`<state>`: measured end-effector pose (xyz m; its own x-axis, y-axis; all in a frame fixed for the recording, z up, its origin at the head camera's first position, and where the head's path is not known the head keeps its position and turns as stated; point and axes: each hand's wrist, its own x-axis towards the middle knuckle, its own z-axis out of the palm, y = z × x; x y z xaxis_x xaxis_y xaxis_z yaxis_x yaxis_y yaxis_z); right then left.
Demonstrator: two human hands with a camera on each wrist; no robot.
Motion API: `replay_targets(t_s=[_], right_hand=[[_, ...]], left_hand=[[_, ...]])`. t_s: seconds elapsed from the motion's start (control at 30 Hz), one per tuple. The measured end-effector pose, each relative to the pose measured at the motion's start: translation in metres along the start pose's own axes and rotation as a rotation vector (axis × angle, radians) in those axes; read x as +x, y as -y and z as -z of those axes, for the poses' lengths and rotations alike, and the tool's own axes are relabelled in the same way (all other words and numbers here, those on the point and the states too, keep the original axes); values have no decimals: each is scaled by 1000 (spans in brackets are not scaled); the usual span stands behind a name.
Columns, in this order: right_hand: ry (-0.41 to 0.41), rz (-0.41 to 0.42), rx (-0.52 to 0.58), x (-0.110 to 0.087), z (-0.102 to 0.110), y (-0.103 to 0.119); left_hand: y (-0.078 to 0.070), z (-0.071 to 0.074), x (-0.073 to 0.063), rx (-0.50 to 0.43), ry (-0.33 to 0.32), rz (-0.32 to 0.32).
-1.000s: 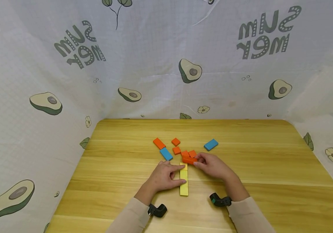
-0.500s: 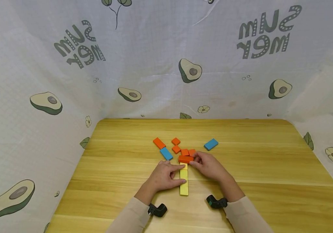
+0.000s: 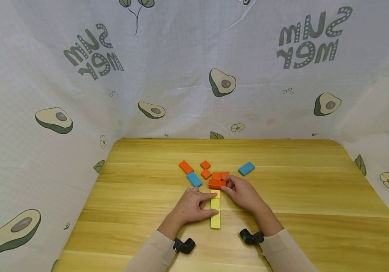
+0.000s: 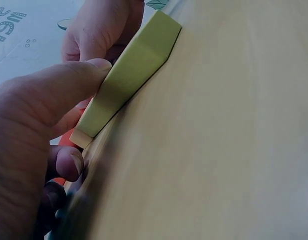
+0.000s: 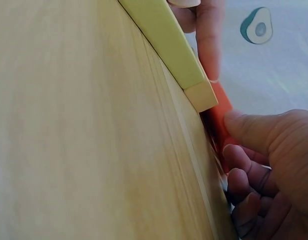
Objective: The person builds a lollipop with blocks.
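A long yellow block (image 3: 216,221) and a small light-orange square block (image 5: 200,97) lie end to end in a line on the table. My left hand (image 3: 189,206) rests its index fingertip on the small square and its thumb on the long block, both fingers extended. Just beyond the line's far end, an orange block (image 3: 217,184) lies crosswise. My right hand (image 3: 243,192) holds its right end, thumb on the near side. Against its far side sit two small orange squares, the left one (image 3: 216,176) and the right one (image 3: 225,175), the latter beside my right index finger.
Farther left lie an orange block (image 3: 185,167), a blue block (image 3: 194,179) touching it, and two loose orange squares (image 3: 205,164). Another blue block (image 3: 247,169) lies at the back right. A printed white curtain (image 3: 180,68) encloses the wooden table (image 3: 129,181).
My right hand has moved left, bringing the orange block from a slant to straight across the yellow line's far end. The two small squares behind it have straightened. My left hand stays put.
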<state>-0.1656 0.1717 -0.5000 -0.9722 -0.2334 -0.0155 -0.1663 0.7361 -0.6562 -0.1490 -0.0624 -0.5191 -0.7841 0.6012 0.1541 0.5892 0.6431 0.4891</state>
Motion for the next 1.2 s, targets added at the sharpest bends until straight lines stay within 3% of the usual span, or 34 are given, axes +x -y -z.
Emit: replay_targets(t_s=[1.2], right_hand=[[49,20,-32,1,2,-1]], left_hand=[[-3,-3,1,22,-2,12]])
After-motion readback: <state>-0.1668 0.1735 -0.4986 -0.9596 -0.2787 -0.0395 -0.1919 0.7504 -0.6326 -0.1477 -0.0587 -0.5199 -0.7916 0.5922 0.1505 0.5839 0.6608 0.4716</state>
